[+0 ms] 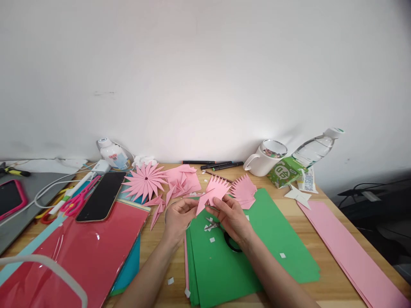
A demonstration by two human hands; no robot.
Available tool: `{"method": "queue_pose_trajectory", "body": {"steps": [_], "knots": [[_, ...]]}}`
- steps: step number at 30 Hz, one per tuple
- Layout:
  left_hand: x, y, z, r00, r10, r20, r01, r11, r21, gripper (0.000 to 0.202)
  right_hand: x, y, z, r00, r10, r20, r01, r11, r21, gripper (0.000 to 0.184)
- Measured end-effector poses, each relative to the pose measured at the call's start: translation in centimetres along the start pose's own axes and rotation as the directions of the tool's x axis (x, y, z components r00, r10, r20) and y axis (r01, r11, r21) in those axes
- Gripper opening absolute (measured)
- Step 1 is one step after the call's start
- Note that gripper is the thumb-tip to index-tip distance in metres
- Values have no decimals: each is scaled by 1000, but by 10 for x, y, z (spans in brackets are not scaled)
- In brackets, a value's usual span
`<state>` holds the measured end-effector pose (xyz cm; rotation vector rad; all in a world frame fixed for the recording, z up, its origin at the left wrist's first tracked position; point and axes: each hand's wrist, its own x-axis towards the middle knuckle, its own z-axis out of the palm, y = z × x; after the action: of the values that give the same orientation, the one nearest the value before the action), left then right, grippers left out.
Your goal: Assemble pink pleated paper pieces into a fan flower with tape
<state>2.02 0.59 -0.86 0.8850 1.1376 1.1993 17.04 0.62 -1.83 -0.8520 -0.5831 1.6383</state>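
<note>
Paper point(217, 187), folded into pink spikes aimed away from you, sits between your left hand point(180, 217), pinching its lower left tip, and your right hand point(231, 217), pinching its near edge. Your hold hides part of that edge; your right hand partly covers the scissors point(226, 238).

Lettering on the green box point(282, 172) and white bottle point(114, 154) is too blurred to read.

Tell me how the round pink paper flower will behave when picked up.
The pink paper flower is probably very light, being folded paper. Its thin pointed tips would likely bend if pinched. Its ring of folded segments might loosen if lifted by one tip.
</note>
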Motion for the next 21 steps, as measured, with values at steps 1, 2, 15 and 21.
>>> {"method": "queue_pose_trajectory", "body": {"steps": [1, 2, 15, 21], "knots": [[-1, -2, 0, 1000, 18, 5, -18, 999, 34, 19, 0, 1, 0, 1000, -11, -14, 11, 1000, -16, 28], [-1, -4, 0, 999, 33, 6, -33, 997, 70, 19, 0, 2, 0, 999, -23, -29, 22, 999, -33, 28], [3, -9, -5, 991, 131, -4, -127, 966, 226, 11, -3, 2, 6, 995, -29, -96, 17, 992, -123, 32], [2, -8, -5, 998, 15, 63, -27, 982, 185, 12, -4, 3, 9, 999, -29, -38, 25, 994, -110, 32]]}}
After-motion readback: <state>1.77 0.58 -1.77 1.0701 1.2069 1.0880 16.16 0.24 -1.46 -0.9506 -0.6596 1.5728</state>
